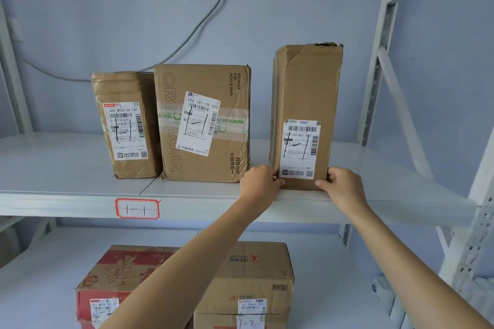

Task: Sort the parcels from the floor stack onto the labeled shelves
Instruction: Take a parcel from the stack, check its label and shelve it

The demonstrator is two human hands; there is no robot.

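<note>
Nearest to us, two bare forearms reach up from the bottom edge, crossing in front of the lower shelf (334, 254), where a red-printed carton (107, 272) sits on the left and a plain brown carton (256, 270) beside it, touching or very nearly so, the brown one marked by hand "1-2" on its white label. Up at the front lip of the upper shelf (66, 184), a red-bordered tag (137, 208) reads "1-1". And here is the action: the left hand (258, 184) curls its fingers round the lower left corner of the tall parcel (307, 93), while the right hand (340, 187) grips the lower right corner, thumb against the front face, so both hands are closed on the same box. That tall parcel stands upright on the upper shelf, right at the front edge, its white shipping label (300, 148) low on the front face with pen strokes over it, its top flap torn and crumpled. A gap separates it from the wide carton (205, 80) to the left, which carries a tilted white label and a band of clear printed tape. Pressed against that one, further left, stands a narrower taped carton (120, 88), also labelled. Behind it all, a grey cable (203, 21) runs down the pale blue wall, and white steel uprights (374, 75) frame the right side.
</note>
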